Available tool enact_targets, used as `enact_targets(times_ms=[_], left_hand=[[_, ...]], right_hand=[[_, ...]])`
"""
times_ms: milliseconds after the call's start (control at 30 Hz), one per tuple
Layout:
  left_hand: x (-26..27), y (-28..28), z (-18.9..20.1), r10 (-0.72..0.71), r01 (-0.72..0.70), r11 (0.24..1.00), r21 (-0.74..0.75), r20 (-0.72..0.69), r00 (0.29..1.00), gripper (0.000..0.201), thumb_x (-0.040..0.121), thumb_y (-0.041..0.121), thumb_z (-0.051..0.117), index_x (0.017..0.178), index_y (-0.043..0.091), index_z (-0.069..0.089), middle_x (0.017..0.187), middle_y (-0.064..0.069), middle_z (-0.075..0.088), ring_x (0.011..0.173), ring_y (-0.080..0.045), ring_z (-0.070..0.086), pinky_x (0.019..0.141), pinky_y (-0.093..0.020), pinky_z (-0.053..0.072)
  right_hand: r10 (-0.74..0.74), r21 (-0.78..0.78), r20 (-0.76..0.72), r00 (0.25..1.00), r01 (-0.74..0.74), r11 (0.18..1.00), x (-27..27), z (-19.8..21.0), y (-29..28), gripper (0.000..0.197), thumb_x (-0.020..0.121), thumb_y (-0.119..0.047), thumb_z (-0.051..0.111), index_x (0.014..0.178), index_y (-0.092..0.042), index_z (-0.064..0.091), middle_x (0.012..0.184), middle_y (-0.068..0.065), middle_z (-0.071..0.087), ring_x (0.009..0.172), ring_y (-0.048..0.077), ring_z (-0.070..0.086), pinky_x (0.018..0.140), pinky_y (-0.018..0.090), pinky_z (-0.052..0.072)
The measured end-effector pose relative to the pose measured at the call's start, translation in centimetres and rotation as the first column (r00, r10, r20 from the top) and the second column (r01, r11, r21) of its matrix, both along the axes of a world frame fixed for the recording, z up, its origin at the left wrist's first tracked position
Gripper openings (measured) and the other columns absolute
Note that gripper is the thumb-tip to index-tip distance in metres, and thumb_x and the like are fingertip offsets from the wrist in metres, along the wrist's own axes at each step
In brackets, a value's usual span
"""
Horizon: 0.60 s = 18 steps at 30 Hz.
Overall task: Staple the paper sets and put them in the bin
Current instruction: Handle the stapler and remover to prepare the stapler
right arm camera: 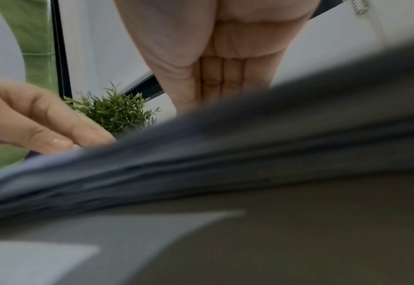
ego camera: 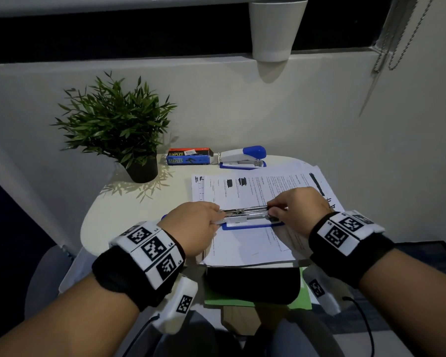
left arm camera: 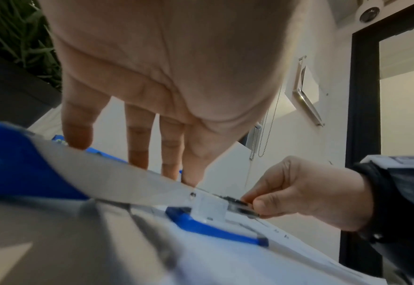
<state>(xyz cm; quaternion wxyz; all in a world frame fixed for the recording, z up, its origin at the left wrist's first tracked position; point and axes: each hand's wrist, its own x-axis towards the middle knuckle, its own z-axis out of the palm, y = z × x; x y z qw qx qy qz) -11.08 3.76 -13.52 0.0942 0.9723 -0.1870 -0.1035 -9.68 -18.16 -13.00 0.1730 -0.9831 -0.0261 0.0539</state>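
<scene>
I have a blue and white stapler (ego camera: 247, 219) lying opened out flat on top of the paper sets (ego camera: 252, 194), which are stacked on the right half of the round tabletop (ego camera: 108, 217), reaching its near edge and hanging a little past its right edge. My left hand (ego camera: 193, 228) presses down on the stapler's left end with fairly straight fingers (left arm camera: 137, 142); from the left wrist view their tips rest on the white upper arm while the blue base lies on the top sheet. My right hand (ego camera: 298, 210) has a narrow grip: thumb and fingertips pinch the metal staple channel at the stapler's right end. In the right wrist view the blurred edges of the paper stack hide my fingertips.

A second stapler (ego camera: 243, 157), closed, blue and white, sits at the far edge of the tabletop just beyond the papers. Just beside it on the left lies a box of staples (ego camera: 189, 156). A potted plant (ego camera: 119, 127) stands at the far left edge. A white cup-shaped pot (ego camera: 274, 28) hangs on the ledge above. Under the near edge of the tabletop I see a green folder (ego camera: 304, 300) with a dark thing on it; I cannot tell what that is.
</scene>
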Motion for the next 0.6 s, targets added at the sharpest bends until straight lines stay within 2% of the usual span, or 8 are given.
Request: enact_targets(times_ms=[100, 167, 267, 367, 400, 500, 600], left_hand=[[0.6, 0.0, 1.1, -0.008, 0.010, 0.999, 0.033, -0.066, 0.998, 0.036, 0.099, 0.025, 0.041, 0.133, 0.028, 0.052, 0.144, 0.010, 0.042, 0.132, -0.009, 0.036, 0.109, -0.021, 0.025], [1.6, 0.0, 2.6, 0.033, -0.036, 0.999, -0.021, -0.116, 0.993, 0.031, 0.096, 0.028, 0.047, 0.125, 0.032, 0.059, 0.136, 0.010, 0.051, 0.124, -0.010, 0.045, 0.109, -0.028, 0.032], [4.1, -0.4, 5.6, 0.112, -0.114, 0.986, -0.124, -0.020, 0.994, 0.028, 0.093, 0.031, 0.053, 0.120, 0.034, 0.061, 0.129, 0.007, 0.056, 0.114, -0.012, 0.052, 0.105, -0.034, 0.039], [7.8, -1.2, 8.4, 0.275, -0.242, 0.914, -0.327, 0.060, 0.960, 0.027, 0.091, 0.024, 0.058, 0.118, 0.026, 0.064, 0.120, 0.004, 0.062, 0.107, -0.014, 0.057, 0.101, -0.033, 0.043], [9.3, -1.3, 8.9, 0.316, -0.273, 0.897, -0.348, 0.075, 0.946, 0.028, 0.090, 0.022, 0.059, 0.118, 0.023, 0.064, 0.119, 0.002, 0.063, 0.108, -0.015, 0.058, 0.100, -0.031, 0.043], [13.4, -1.5, 9.6, 0.369, -0.330, 0.913, -0.238, 0.143, 0.918, 0.033, 0.087, 0.020, 0.062, 0.120, 0.018, 0.062, 0.123, -0.002, 0.062, 0.114, -0.020, 0.056, 0.098, -0.026, 0.041], [16.7, -1.4, 8.2, 0.361, -0.368, 0.928, 0.060, 0.105, 0.927, 0.043, 0.086, 0.023, 0.065, 0.127, 0.015, 0.057, 0.129, -0.006, 0.057, 0.118, -0.025, 0.053, 0.099, -0.028, 0.041]], right_hand=[[0.022, -0.029, -0.026, 0.999, -0.023, 0.999, 0.0, 0.2, 0.0, 0.021, 0.094, -0.028, 0.056, 0.109, -0.028, 0.071, 0.104, -0.004, 0.070, 0.098, 0.016, 0.060, 0.075, 0.019, 0.039], [0.039, -0.050, -0.031, 0.999, -0.040, 0.998, -0.1, 0.5, 0.0, 0.022, 0.095, -0.028, 0.055, 0.109, -0.027, 0.070, 0.105, -0.004, 0.070, 0.099, 0.016, 0.060, 0.077, 0.019, 0.041], [0.082, -0.117, -0.066, 0.994, -0.089, 0.989, 0.0, 1.2, 0.3, 0.024, 0.096, -0.027, 0.051, 0.111, -0.025, 0.070, 0.108, -0.003, 0.069, 0.102, 0.018, 0.060, 0.086, 0.024, 0.047], [0.129, -0.197, -0.101, 0.986, -0.147, 0.969, 0.4, 2.2, 0.6, 0.027, 0.096, -0.030, 0.051, 0.116, -0.025, 0.067, 0.114, -0.002, 0.067, 0.107, 0.019, 0.058, 0.089, 0.026, 0.047], [0.135, -0.203, -0.100, 0.986, -0.153, 0.967, 0.6, 2.7, 0.5, 0.028, 0.095, -0.033, 0.053, 0.118, -0.027, 0.066, 0.117, -0.003, 0.065, 0.110, 0.018, 0.057, 0.090, 0.025, 0.046], [0.128, -0.198, -0.037, 0.991, -0.133, 0.971, 2.0, 4.7, -0.2, 0.030, 0.092, -0.041, 0.055, 0.120, -0.034, 0.063, 0.123, -0.009, 0.062, 0.116, 0.014, 0.053, 0.091, 0.024, 0.041], [0.097, -0.232, -0.002, 0.995, -0.095, 0.968, 4.4, 6.6, -1.3, 0.029, 0.092, -0.040, 0.055, 0.120, -0.035, 0.063, 0.125, -0.010, 0.061, 0.115, 0.014, 0.055, 0.087, 0.023, 0.041]])
